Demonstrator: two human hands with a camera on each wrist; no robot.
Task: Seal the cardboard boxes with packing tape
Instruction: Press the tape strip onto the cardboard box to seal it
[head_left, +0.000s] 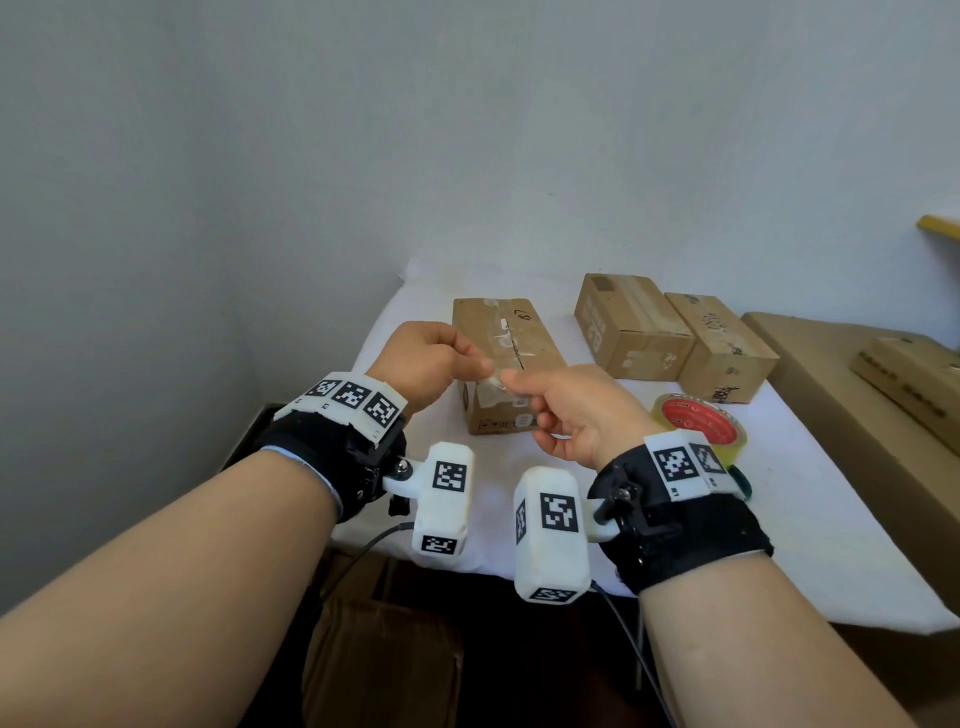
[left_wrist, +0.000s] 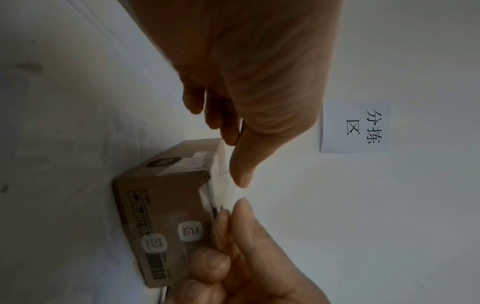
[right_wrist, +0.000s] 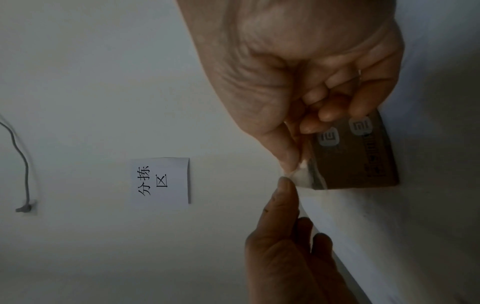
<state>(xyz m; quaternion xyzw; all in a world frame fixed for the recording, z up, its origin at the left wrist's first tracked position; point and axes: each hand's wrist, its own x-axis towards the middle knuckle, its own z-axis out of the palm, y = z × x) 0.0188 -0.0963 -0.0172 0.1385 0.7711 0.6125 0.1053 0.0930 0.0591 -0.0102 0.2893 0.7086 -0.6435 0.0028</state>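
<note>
A short strip of clear tape (head_left: 493, 383) is pinched between the left hand (head_left: 423, 364) and right hand (head_left: 566, 410) just above the nearest cardboard box (head_left: 506, 364), so it could be folded onto itself if slackened

Both my forearms reach forward, bare, with a black strap around each wrist. My left hand (head_left: 423, 361) is raised with its back up, thumb and forefinger pinched together at the tips. My right hand (head_left: 571, 410) sits just beside it, palm toward me, thumb and forefinger pinched too, the other fingers (right_wrist: 330, 111) curled in.
</note>
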